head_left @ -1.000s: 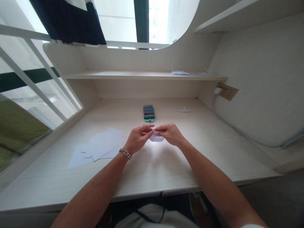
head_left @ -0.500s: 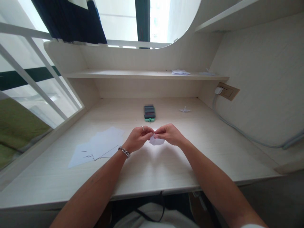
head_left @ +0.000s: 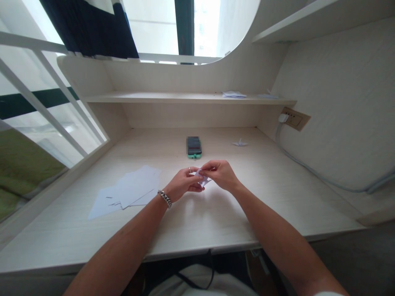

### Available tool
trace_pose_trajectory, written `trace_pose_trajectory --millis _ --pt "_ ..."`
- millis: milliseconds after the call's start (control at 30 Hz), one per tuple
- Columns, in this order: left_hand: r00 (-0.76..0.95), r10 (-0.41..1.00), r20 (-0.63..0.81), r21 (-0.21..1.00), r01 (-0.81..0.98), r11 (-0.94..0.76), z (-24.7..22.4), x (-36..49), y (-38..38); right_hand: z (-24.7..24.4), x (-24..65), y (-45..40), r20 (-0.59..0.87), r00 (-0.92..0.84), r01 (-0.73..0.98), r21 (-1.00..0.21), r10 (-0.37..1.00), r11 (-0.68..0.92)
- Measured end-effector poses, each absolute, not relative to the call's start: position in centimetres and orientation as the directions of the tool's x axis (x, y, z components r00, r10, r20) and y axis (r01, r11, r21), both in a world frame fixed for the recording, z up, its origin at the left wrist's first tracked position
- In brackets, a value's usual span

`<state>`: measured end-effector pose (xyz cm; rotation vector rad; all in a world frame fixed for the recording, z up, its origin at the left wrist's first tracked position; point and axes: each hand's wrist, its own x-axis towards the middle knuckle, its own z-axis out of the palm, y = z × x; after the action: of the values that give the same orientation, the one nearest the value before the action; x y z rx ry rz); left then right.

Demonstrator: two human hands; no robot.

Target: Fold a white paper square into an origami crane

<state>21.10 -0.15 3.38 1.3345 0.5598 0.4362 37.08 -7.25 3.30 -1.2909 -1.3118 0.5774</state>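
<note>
Between my hands, above the middle of the desk, is a small piece of folded white paper. My left hand, with a ring and a chain bracelet, is closed on its left side, thumb in front and fingers behind. At the paper's upper edge, the thumb and fingertips of my right hand pinch it. My fingers cover part of the folds. A phone-like dark object with a green end lies just beyond my hands. Farther right sits a small folded paper crane.
Loose white sheets lie on the left of the desk, with thin dark strips on them. A shelf across the back holds folded papers. On the right wall, a cable runs from a socket.
My left hand has turned and shifted slightly right, its fingers now behind the folded paper. The paper has tilted from lying broad and flat to a narrower, pointed shape.
</note>
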Motion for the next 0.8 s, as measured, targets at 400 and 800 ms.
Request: trace_pose_trajectory --millis 400,800 --pt "0.685 0.727 0.046 0.997 0.009 -0.072 3.3 21.5 0.0 3.7 36.5 -7.6 0.465 0.139 0.298 -0.862 0.874 0.411" --pt "0.534 0.790 0.300 0.954 -0.165 -0.251 3.1 21.4 0.6 3.0 37.9 -6.7 0.318 0.234 0.169 -0.944 0.919 0.284"
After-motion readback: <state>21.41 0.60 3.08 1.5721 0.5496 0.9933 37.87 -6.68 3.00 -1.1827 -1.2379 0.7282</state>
